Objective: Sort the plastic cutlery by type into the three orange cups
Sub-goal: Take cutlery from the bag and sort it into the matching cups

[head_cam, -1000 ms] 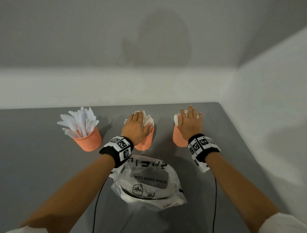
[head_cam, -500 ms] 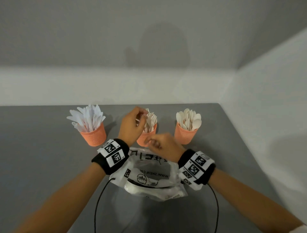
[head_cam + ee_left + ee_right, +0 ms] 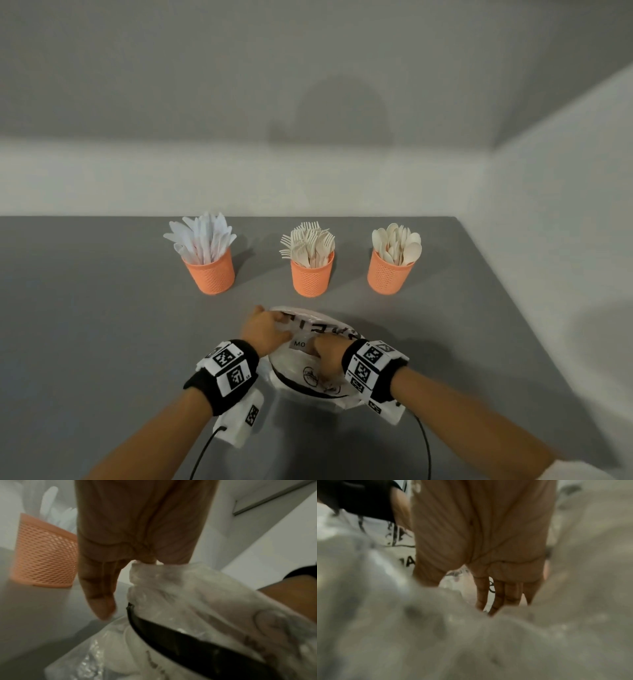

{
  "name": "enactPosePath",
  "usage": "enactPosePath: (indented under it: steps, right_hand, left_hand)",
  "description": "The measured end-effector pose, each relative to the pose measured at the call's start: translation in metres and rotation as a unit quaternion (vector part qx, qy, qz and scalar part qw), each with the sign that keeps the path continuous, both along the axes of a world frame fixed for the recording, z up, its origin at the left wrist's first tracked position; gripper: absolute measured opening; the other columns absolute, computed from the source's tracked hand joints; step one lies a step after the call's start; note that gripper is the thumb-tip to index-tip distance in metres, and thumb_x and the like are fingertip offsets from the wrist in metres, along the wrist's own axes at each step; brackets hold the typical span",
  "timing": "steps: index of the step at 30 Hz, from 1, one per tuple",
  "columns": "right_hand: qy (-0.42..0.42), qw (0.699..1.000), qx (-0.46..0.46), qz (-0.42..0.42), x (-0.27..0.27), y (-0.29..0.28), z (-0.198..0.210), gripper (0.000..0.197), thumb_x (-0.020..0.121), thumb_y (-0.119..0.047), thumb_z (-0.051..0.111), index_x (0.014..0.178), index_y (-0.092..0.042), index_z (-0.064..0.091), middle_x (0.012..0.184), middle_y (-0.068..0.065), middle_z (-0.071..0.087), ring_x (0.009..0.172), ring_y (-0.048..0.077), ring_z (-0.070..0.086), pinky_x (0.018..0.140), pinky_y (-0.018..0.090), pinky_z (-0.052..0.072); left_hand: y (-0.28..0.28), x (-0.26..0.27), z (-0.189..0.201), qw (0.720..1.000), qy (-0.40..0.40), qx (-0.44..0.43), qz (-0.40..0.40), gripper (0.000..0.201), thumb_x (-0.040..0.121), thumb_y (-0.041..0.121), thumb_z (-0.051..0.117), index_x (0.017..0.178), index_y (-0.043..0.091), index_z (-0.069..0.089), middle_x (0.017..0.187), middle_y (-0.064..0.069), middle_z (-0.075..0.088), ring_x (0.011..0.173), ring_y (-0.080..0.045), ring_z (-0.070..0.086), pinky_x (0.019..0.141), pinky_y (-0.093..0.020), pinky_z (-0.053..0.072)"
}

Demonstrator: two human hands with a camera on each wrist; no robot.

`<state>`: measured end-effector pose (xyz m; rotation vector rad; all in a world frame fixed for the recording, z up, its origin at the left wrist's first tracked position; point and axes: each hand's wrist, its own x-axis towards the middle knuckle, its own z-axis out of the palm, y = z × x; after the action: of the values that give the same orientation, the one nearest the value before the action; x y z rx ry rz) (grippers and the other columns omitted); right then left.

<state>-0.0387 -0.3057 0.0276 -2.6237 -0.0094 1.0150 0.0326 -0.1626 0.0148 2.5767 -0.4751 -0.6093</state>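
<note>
**Bag under both hands, cups ahead**

The grey table (image 3: 85, 325) carries three orange mesh cups in a row well beyond your hands: knives (image 3: 209, 270), forks (image 3: 311, 275), spoons (image 3: 388, 274). Just below them lies the printed plastic bag (image 3: 308, 380). Your left hand (image 3: 262, 334) pinches its rim; your right hand (image 3: 329, 354) reaches inside, fingers (image 3: 498, 596) straight, holding nothing visible. Any cutlery left lies beneath the right hand, I judge.

A crinkly white plastic bag (image 3: 310, 378) with black printed lettering and a black strip along its opening is sitting on the grey table (image 3: 102, 325), near the front edge. Grey-and-white walls (image 3: 239, 102) are meeting in a corner behind.
</note>
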Motion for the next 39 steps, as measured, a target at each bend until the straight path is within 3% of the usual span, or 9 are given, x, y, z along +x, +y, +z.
enactPosePath:
  steps: [5,10,13,16,22,25,28,33,39]
  right_hand:
    - [-0.027,0.999,-0.002,-0.019,-0.008,0.009,-0.009,0.044,0.091,-0.018,0.054,0.134,-0.021,0.045,0.126,0.003,0.055,0.117,0.025,0.052,0.093,0.035,0.043]
    - [-0.035,0.998,-0.016,-0.047,-0.008,0.008,-0.015,0.041,0.089,-0.012,0.058,0.129,-0.008,0.051,0.130,0.016,0.055,0.118,0.031,0.053,0.097,0.039,0.043]
    - [-0.036,0.995,0.000,-0.090,-0.003,0.005,-0.012,0.035,0.093,-0.018,0.050,0.126,-0.010,0.053,0.131,0.012,0.055,0.121,0.029,0.050,0.105,0.039,0.037]
    - [-0.041,0.993,0.015,-0.109,0.003,-0.003,-0.014,0.036,0.084,-0.010,0.059,0.120,-0.007,0.056,0.124,0.015,0.059,0.117,0.031,0.054,0.098,0.036,0.042]
    - [-0.047,0.992,0.021,-0.118,0.005,-0.006,-0.022,0.032,0.085,-0.013,0.058,0.117,-0.010,0.058,0.120,0.013,0.062,0.114,0.028,0.056,0.095,0.033,0.043]
    - [-0.057,0.992,0.014,-0.112,0.007,-0.005,-0.024,0.034,0.083,-0.012,0.059,0.117,-0.011,0.058,0.120,0.012,0.061,0.114,0.029,0.056,0.097,0.036,0.044]
    - [-0.057,0.992,0.022,-0.111,0.009,-0.005,-0.023,0.032,0.082,-0.006,0.057,0.114,-0.007,0.058,0.118,0.013,0.062,0.111,0.029,0.057,0.093,0.034,0.045]
    - [-0.060,0.992,0.012,-0.110,0.012,-0.005,-0.019,0.040,0.081,-0.008,0.056,0.121,-0.007,0.054,0.117,0.014,0.061,0.111,0.031,0.057,0.089,0.033,0.048]
    - [-0.070,0.996,-0.049,-0.036,0.006,-0.003,-0.024,0.058,0.077,-0.011,0.067,0.130,-0.012,0.045,0.131,0.010,0.053,0.119,0.029,0.052,0.101,0.038,0.044]
  left_hand:
    - [-0.006,-0.008,0.013,1.000,0.017,-0.017,-0.021,0.052,0.083,0.007,0.058,0.133,0.010,0.045,0.137,-0.008,0.049,0.126,-0.023,0.046,0.102,-0.027,0.034]
    - [-0.007,-0.006,0.029,0.999,0.013,-0.005,-0.040,0.053,0.082,0.006,0.056,0.134,0.012,0.044,0.137,-0.007,0.049,0.123,-0.023,0.049,0.100,-0.027,0.037]
    - [-0.002,-0.002,0.035,0.999,0.030,-0.013,-0.040,0.053,0.082,0.004,0.054,0.134,0.014,0.044,0.133,-0.008,0.051,0.111,-0.025,0.057,0.082,-0.027,0.049]
    - [0.003,0.001,0.036,0.997,0.059,-0.038,-0.030,0.055,0.081,0.002,0.055,0.133,0.015,0.045,0.125,-0.012,0.052,0.090,-0.027,0.063,0.055,-0.022,0.051]
    - [0.007,0.001,0.035,0.997,0.054,-0.026,-0.040,0.055,0.081,0.004,0.057,0.133,0.015,0.043,0.118,-0.012,0.053,0.067,-0.019,0.057,0.048,-0.020,0.047]
    - [0.007,0.003,0.035,0.998,0.020,0.004,-0.051,0.056,0.081,0.008,0.059,0.134,0.014,0.044,0.131,-0.009,0.052,0.095,-0.024,0.061,0.070,-0.025,0.051]
    - [0.007,0.006,0.033,0.996,-0.038,0.054,-0.053,0.051,0.083,0.007,0.055,0.132,0.015,0.045,0.134,-0.008,0.051,0.120,-0.025,0.051,0.096,-0.030,0.040]
    - [0.010,0.006,0.026,0.996,-0.038,0.071,-0.026,0.046,0.084,0.001,0.046,0.127,0.017,0.046,0.126,-0.011,0.054,0.113,-0.028,0.054,0.091,-0.032,0.043]
    - [0.010,0.003,0.022,0.997,-0.005,0.067,-0.035,0.047,0.083,0.008,0.050,0.129,0.016,0.045,0.130,-0.010,0.053,0.116,-0.027,0.053,0.093,-0.031,0.042]
